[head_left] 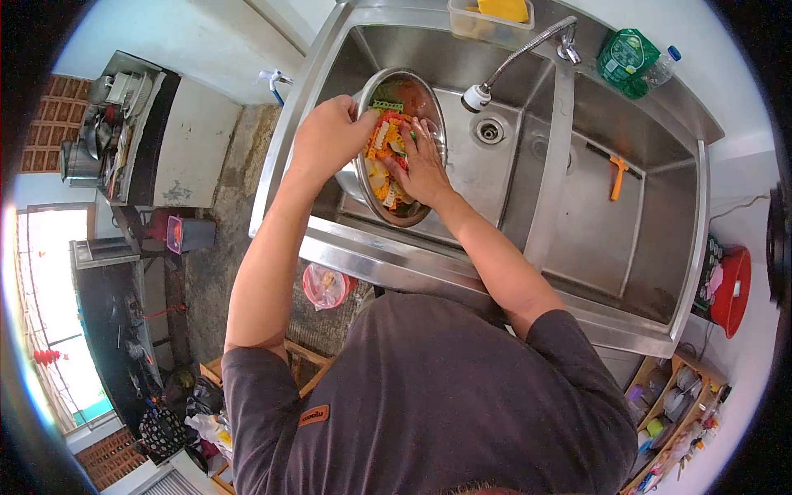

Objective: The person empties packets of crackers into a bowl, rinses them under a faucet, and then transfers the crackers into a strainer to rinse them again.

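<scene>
A metal bowl (439, 111) is held tilted over the left basin of the steel sink. In it lie colourful pieces (381, 140), yellow, orange, red, green and white, some with notched edges; they look like plastic toy parts. My left hand (334, 136) is closed on the bowl's left rim, its fingertips partly hidden. Spread over the pieces, my right hand (422, 167) rests with its fingers apart and its palm toward the bowl.
A flexible faucet (528, 51) hangs over the left basin near the drain (489, 130). An orange-handled squeegee (617, 177) lies in the right basin. On the back ledge stand a plastic tub (491, 27), a green pack (627, 59) and a clear bottle (662, 70).
</scene>
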`<action>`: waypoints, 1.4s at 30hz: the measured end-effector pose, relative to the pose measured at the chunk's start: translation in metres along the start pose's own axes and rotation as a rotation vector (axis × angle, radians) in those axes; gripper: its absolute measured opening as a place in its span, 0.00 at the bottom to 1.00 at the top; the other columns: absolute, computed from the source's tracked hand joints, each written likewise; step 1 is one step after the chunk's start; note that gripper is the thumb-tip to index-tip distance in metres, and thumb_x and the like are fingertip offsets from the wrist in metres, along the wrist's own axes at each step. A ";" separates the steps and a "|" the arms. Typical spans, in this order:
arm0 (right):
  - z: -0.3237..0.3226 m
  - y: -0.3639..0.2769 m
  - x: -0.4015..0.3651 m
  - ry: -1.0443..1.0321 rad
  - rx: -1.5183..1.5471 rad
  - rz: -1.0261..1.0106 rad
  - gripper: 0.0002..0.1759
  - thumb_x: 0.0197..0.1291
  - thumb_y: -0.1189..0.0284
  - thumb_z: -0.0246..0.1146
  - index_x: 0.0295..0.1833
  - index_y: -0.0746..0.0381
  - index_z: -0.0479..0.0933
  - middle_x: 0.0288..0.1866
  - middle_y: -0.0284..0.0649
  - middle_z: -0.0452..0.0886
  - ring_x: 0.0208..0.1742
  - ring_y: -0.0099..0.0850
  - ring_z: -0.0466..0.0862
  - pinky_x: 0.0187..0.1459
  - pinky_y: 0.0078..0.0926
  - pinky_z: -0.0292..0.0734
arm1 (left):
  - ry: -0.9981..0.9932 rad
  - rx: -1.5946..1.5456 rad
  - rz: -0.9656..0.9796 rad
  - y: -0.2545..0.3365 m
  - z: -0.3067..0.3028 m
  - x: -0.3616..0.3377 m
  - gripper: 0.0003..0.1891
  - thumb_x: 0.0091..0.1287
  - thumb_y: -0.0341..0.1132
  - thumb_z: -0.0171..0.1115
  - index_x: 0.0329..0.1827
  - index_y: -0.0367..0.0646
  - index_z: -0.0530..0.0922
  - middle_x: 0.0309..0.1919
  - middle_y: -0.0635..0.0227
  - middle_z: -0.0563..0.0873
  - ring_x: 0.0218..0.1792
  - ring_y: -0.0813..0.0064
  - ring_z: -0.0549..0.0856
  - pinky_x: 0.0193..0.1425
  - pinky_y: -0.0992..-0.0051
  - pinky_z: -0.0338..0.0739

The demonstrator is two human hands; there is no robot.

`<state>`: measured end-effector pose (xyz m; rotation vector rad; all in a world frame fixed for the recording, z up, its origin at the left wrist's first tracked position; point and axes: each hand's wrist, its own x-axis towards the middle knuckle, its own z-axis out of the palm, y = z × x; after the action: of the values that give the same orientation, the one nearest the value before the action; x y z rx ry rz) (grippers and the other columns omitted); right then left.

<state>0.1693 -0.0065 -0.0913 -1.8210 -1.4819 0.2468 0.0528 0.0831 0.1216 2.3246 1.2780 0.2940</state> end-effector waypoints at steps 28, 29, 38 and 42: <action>0.004 0.002 0.001 -0.005 -0.025 0.032 0.48 0.71 0.44 0.55 0.81 0.69 0.51 0.82 0.62 0.49 0.84 0.56 0.47 0.82 0.46 0.43 | -0.008 -0.035 0.009 0.002 0.002 0.006 0.20 0.61 0.47 0.62 0.28 0.34 0.80 0.23 0.48 0.84 0.30 0.51 0.87 0.37 0.60 0.79; 0.003 0.004 0.001 -0.044 -0.014 0.050 0.48 0.71 0.43 0.54 0.81 0.68 0.52 0.83 0.60 0.48 0.84 0.54 0.46 0.82 0.46 0.42 | -0.007 -0.036 0.011 -0.006 0.005 0.008 0.20 0.61 0.47 0.62 0.28 0.34 0.80 0.23 0.48 0.84 0.30 0.51 0.87 0.37 0.60 0.79; -0.026 0.056 0.008 -0.165 -0.119 0.069 0.36 0.70 0.51 0.59 0.74 0.65 0.69 0.79 0.54 0.61 0.83 0.51 0.54 0.81 0.46 0.50 | 0.004 -0.581 -0.252 -0.092 0.078 0.038 0.16 0.59 0.44 0.66 0.26 0.36 0.81 0.19 0.67 0.82 0.20 0.75 0.80 0.25 0.71 0.75; -0.064 0.071 0.001 -0.303 -0.079 0.094 0.27 0.67 0.60 0.62 0.66 0.66 0.76 0.70 0.55 0.73 0.74 0.50 0.70 0.73 0.43 0.66 | -0.039 -0.744 -0.406 -0.095 0.115 0.051 0.13 0.58 0.39 0.64 0.28 0.36 0.82 0.22 0.66 0.83 0.21 0.75 0.81 0.24 0.73 0.75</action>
<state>0.2602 -0.0359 -0.0936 -1.9858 -1.6303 0.5381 0.0560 0.1354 -0.0274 1.4155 1.2975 0.4820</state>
